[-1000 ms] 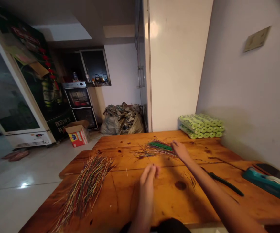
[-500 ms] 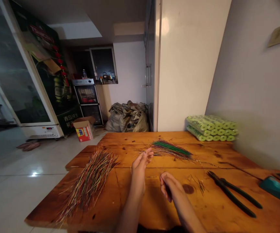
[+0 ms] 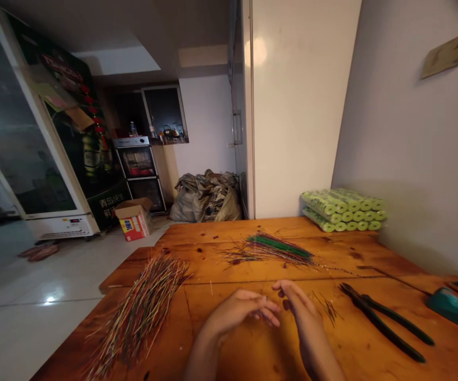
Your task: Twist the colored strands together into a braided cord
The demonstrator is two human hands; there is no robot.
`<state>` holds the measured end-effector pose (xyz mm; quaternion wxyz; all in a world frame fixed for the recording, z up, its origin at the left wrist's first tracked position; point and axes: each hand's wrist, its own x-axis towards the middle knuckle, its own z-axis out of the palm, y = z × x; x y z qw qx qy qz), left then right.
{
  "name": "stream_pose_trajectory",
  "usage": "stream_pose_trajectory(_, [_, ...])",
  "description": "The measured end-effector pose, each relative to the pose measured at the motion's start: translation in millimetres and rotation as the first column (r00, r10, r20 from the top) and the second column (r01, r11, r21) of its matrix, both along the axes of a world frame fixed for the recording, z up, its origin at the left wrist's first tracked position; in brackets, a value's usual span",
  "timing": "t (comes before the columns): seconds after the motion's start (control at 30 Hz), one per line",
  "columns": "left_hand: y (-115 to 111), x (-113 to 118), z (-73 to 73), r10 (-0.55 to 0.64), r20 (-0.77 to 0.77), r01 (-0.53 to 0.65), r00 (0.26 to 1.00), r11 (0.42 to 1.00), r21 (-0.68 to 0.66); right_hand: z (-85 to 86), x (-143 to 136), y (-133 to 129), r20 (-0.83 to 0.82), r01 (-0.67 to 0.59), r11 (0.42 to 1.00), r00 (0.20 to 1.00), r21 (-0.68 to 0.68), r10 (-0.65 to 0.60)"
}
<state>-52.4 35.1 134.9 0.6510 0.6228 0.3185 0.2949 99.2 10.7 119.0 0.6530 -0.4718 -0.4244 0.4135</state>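
Both my hands are close together above the front middle of the wooden table (image 3: 197, 312). My left hand (image 3: 243, 309) reaches right with its fingers stretched and slightly bent; nothing shows in it. My right hand (image 3: 298, 301) faces it with loosely bent fingers apart, and I see nothing held there. Left of them lies a loose bundle of thin coloured wires (image 3: 145, 307). Beyond my hands is a second wire bundle (image 3: 278, 247), with green strands and a twisted tail running right. A few short wire scraps (image 3: 329, 308) lie beside my right hand.
Black-handled pliers (image 3: 387, 320) lie at the right with handles spread. Past them is a teal tool (image 3: 455, 309) at the table's right edge. Several yellow-green rolls (image 3: 342, 209) are stacked at the back right. A cardboard box (image 3: 134, 219) stands on the floor.
My left hand has come down and turned right toward the right hand. My right hand has shifted slightly right, its fingers looser. The view has tilted a little.
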Motion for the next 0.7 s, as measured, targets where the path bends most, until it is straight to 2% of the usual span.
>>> stream_pose_trajectory(0.1, [-1, 4, -3.8, -0.093, -0.035, 0.094, 0.995, 0.996, 0.004, 0.0, -4, 1, -0.003, -0.178, 0.983, 0.984, -0.053, 0.178])
stream_pose_trajectory(0.2, [1, 4, -5.1, -0.102, -0.042, 0.102, 0.994, 0.995, -0.021, 0.5, -8, 0, -0.099, -0.323, 0.943, 0.944, -0.073, 0.316])
stream_pose_trajectory(0.33, [2, 2, -4.5, -0.103, -0.043, 0.102, 0.994, 0.994, -0.030, 0.2, -12, 0, -0.169, -0.446, 0.890, 0.888, -0.091, 0.428])
stream_pose_trajectory(0.47, [4, 3, -9.4, -0.109, -0.033, 0.108, 0.994, 0.993, -0.043, -1.8, -12, 0, -0.173, -0.456, 0.886, 0.883, -0.089, 0.437])
stream_pose_trajectory(0.6, [8, 8, -17.2, -0.031, -0.037, 0.030, 0.999, 0.999, -0.016, -6.0, -12, 2, -0.177, -0.377, 0.923, 0.916, -0.079, 0.359])
stream_pose_trajectory(0.7, [10, 10, -20.5, -0.036, -0.062, 0.036, 0.997, 0.999, 0.005, -8.2, -12, 3, -0.185, -0.343, 0.935, 0.928, -0.087, 0.323])
